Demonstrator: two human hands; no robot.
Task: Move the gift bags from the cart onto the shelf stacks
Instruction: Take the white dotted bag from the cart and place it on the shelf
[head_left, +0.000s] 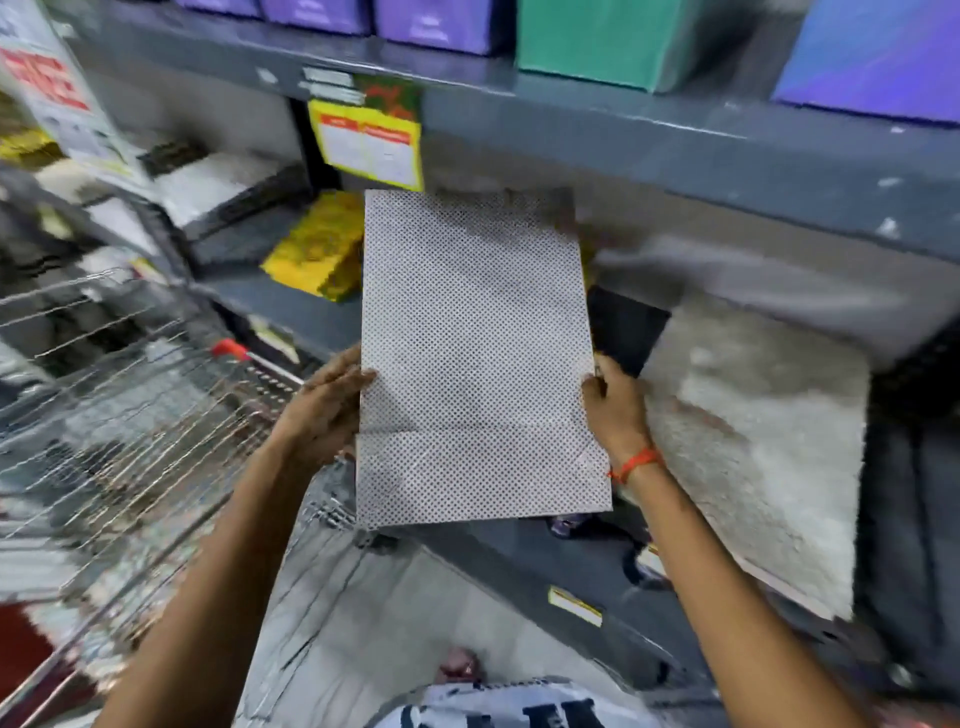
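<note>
White, black-dotted paper of the flat folded gift bag (478, 358) looks light and stiff but easily creased (best pinched at its long edges). It hangs between the hands: left hand (324, 410) clasps its left edge, right hand (615, 408) its right, above the grey shelf (519, 561), the wire cart (130, 415) left of them.

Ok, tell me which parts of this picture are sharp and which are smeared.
Head view: the dotted gift bag is fairly sharp, as are the left hand and right hand gripping its sides; the wire cart, the yellow shelf tag and the pale stack are motion-blurred; wide-angle bending tilts the shelf edge.
</note>
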